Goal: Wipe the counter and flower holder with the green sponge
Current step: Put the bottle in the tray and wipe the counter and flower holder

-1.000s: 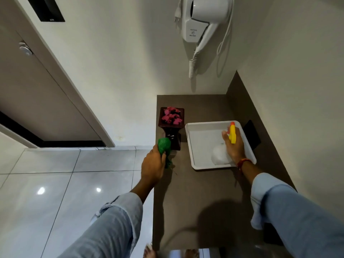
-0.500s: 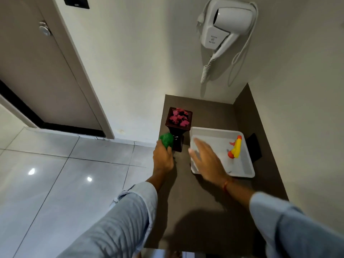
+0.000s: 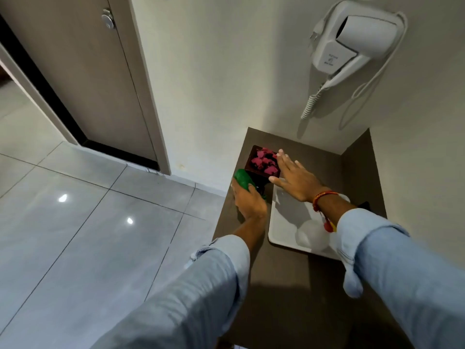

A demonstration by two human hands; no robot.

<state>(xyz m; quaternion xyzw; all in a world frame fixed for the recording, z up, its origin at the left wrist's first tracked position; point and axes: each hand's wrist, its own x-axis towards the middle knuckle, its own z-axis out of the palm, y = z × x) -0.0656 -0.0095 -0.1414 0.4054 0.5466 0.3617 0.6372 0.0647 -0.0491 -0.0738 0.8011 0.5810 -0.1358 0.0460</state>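
Left hand [image 3: 249, 201] clenched round the green sponge [image 3: 242, 180] at the counter's [image 3: 284, 285] left edge. Sponge's long axis slants from the fingers up-left, toward the wall, touching the flower holder's [image 3: 264, 161] left side. Right hand [image 3: 293, 176] open, fingers spread flat, grasping nothing, beside the holder's right rim, above the white tray [image 3: 281, 222].
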